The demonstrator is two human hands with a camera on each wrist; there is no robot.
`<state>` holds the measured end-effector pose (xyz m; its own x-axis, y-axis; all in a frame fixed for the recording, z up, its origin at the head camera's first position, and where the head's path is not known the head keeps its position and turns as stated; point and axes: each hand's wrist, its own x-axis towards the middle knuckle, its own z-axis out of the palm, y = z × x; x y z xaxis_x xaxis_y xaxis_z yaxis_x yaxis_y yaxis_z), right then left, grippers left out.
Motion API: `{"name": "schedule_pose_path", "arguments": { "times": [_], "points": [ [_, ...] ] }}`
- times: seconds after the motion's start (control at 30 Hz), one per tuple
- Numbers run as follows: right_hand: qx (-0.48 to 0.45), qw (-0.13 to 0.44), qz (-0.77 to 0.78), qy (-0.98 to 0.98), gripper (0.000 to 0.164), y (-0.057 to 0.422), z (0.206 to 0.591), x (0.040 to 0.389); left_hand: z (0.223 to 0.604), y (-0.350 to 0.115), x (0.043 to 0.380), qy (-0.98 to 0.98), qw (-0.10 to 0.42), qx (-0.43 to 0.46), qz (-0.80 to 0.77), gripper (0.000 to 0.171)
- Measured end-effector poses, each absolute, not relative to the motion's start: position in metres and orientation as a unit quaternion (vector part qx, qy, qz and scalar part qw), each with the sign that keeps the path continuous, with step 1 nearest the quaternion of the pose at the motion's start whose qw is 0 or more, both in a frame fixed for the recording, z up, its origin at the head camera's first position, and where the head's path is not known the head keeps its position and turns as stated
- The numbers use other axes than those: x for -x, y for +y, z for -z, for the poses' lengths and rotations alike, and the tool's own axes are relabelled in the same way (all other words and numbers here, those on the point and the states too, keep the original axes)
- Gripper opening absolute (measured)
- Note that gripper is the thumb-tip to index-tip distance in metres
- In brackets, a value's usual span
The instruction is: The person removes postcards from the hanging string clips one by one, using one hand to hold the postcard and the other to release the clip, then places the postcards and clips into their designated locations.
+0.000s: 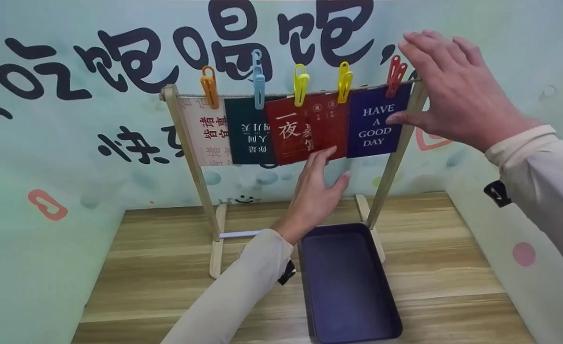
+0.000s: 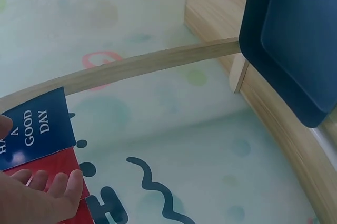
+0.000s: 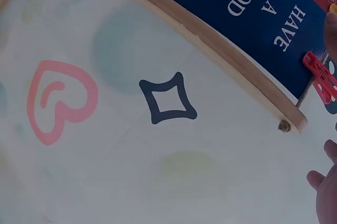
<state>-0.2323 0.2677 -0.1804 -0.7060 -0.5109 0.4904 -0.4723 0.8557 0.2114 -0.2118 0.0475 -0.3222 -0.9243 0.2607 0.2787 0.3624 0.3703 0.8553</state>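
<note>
Several cards hang from a cord on a wooden frame, held by clothespins. The blue "HAVE A GOOD DAY" card (image 1: 371,131) hangs at the right end under a red clothespin (image 1: 396,76). My right hand (image 1: 468,86) is beside that clothespin, thumb and fingers spread apart, with nothing between them. My left hand (image 1: 315,191) is below the red cards (image 1: 329,126), its fingertips overlapping their lower edge in the head view. In the left wrist view, the left fingers (image 2: 59,184) lie in front of the red card (image 2: 84,214). Yellow clothespins (image 1: 301,86) hold the red cards.
A dark green card (image 1: 248,134) under a blue clothespin (image 1: 259,88) and a pale card (image 1: 210,138) under an orange clothespin (image 1: 209,86) hang at left. A dark tray (image 1: 391,315) lies on the wooden table (image 1: 152,286). The frame's right post (image 1: 391,177) stands behind it.
</note>
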Motion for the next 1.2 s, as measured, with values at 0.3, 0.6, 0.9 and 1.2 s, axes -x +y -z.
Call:
{"name": "schedule_pose_path", "arguments": {
  "times": [0.3, 0.6, 0.9, 1.2],
  "points": [
    [-0.261, 0.246, 0.047, -0.932, 0.101, 0.259, 0.172, 0.237, 0.319, 0.06, 0.217, -0.822, 0.039, 0.165, 0.544, 0.055],
    [-0.257, 0.24, 0.066, -0.934, 0.087, 0.252, 0.167, 0.244, 0.318, 0.074, 0.229, -0.792, 0.021, 0.095, 0.603, 0.052],
    [-0.273, 0.251, 0.115, -0.922, 0.068, 0.246, 0.163, 0.246, 0.324, 0.089, 0.238, -0.761, 0.023, 0.077, 0.643, 0.048],
    [-0.279, 0.262, 0.123, -0.916, 0.055, 0.245, 0.156, 0.245, 0.324, 0.095, 0.239, -0.733, 0.055, 0.078, 0.674, 0.024]
  ]
}}
